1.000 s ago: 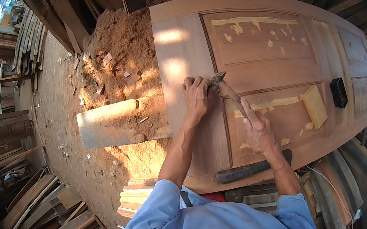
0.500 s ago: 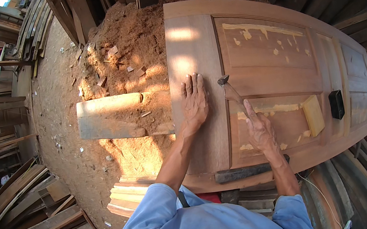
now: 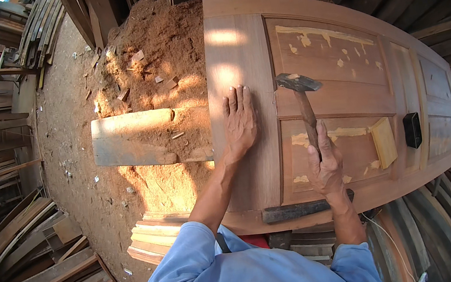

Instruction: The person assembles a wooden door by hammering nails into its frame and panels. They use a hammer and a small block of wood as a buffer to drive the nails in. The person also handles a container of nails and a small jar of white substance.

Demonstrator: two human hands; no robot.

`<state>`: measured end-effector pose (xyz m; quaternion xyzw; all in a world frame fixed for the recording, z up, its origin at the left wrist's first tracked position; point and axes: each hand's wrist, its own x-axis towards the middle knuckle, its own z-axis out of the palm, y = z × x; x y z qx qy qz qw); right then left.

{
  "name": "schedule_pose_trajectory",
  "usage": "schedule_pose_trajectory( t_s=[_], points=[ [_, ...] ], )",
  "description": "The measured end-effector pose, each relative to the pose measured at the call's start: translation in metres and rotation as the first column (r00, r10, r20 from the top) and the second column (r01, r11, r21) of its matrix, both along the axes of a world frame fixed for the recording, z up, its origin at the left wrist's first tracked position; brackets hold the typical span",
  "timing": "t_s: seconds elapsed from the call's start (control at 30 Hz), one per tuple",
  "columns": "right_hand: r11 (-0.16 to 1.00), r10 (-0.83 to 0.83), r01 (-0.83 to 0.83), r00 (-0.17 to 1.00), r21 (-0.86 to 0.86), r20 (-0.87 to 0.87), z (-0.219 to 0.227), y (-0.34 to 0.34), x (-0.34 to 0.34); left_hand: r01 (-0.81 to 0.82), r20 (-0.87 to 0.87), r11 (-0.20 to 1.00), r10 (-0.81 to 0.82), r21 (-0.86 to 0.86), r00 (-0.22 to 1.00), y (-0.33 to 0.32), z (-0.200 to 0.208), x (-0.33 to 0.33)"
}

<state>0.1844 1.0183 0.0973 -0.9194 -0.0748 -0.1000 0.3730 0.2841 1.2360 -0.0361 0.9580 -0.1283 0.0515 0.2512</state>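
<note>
Workshop with a brown, dusty floor [image 3: 72, 139]; stacked timber [image 3: 42, 273] lines the far left. Next rightward, a heap of sawdust [image 3: 151, 42] with wood offcuts in it, and a short plank [image 3: 128, 146] lying in the sawdust, its right end close to the edge of a panelled wooden door [image 3: 254, 180]. The door lies flat and fills the centre and right; sunlight patches fall on its left end. Left hand [image 3: 241, 122]: palm down on that end, fingers extended, grasping nothing. A dark bar [image 3: 293, 212] lies along the door's near edge, passing behind the right forearm. Hammer [image 3: 306, 107]: above the door's inset panels, head away from the wearer. Right hand [image 3: 326, 170]: clenched around the hammer handle, one digit stretched along it. Pale filler-like patches [image 3: 342, 132] mark the panels. Further right, a yellow block [image 3: 384, 143], then a black block [image 3: 412, 131], both on the door; any lettering on the latter is too small to tell. Curved-looking boards [image 3: 437, 215] at lower right.
</note>
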Motion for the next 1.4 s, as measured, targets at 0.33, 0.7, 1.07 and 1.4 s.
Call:
schedule_pose_trajectory(
  t_s=[0.33,0.7,1.07,1.4],
  points=[
    [0.999,-0.005,0.012,0.99,0.049,-0.139,-0.005,0.0,0.003,0.019,-0.002,1.0,-0.019,0.015,1.0,0.0,-0.005,-0.001],
    [0.997,0.003,-0.014,0.988,0.071,0.155,0.001,0.006,0.003,0.032,-0.023,0.999,-0.032,0.011,0.999,0.003,-0.004,0.0],
    [0.995,0.003,-0.013,0.995,0.103,0.097,-0.044,-0.007,-0.011,0.039,-0.035,0.999,-0.039,0.008,0.999,0.001,-0.005,-0.001],
    [0.999,-0.009,0.009,1.0,0.031,-0.013,-0.056,-0.012,-0.009,0.033,-0.016,0.999,-0.032,0.009,0.999,0.0,-0.007,0.001]
  ],
)
